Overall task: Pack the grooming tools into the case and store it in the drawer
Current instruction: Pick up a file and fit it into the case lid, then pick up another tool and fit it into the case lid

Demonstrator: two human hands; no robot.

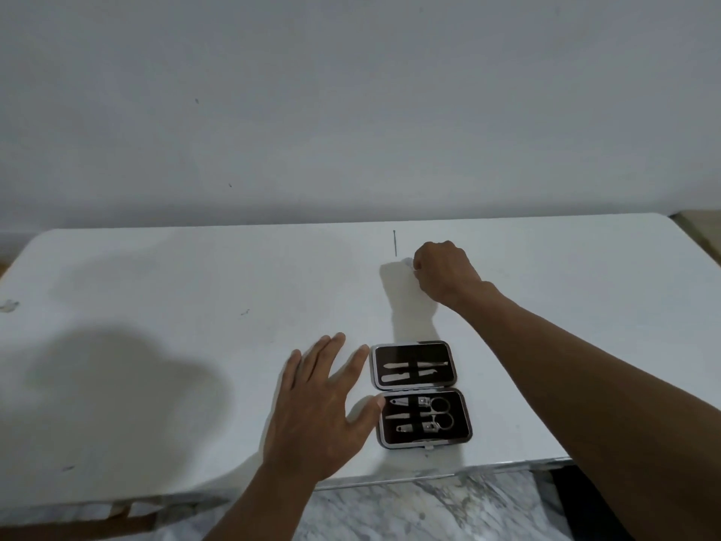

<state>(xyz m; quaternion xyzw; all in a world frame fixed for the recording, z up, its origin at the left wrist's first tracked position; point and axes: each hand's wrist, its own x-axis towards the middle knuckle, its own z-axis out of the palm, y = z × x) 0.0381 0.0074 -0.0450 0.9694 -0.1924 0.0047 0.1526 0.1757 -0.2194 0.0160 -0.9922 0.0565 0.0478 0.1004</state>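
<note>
On the bench we count one open case, seven tools strapped inside, one loose pick; left hand spread wide, right hand curled, its hold unclear.

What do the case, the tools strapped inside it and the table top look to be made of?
Case: silvery rim, probably metal or plated plastic, with a dark matte lining. Tools: bright and reflective, likely polished steel, held under black straps that look elastic. Table top: white, smooth, dull sheen, possibly plastic or laminate; scuffs show.
</note>
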